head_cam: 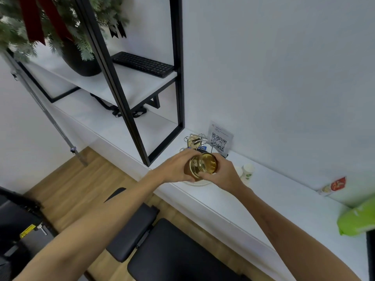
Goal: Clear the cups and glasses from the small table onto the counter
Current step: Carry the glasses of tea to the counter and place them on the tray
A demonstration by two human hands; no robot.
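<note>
We hold two amber, gold-tinted drinking glasses above the long white counter [233,201], one in each of our hands. Our left hand [174,169] curls its fingers round the left amber glass [194,166], and our right hand [224,173] wraps round the right amber glass [209,162]; the two rims sit side by side, touching or very nearly so. Directly beneath them, on the counter, a round white plate [197,183] peeks out under our hands. We cannot tell whether the glasses rest on it or hang just above it.

Just behind the glasses stands a silver wire rack [195,139], and beside it a clear acrylic stand with a QR code card [219,138] leans near the white wall. To the right of our right hand are white paper cups with a green print [248,171], on the counter. Farther right lie a red-and-white packet [332,186] and a bright green bag [357,222]. On the black-framed shelf [134,84] to the left sit a black keyboard [144,63] and a dark pot holding a green fir plant [81,61].
</note>
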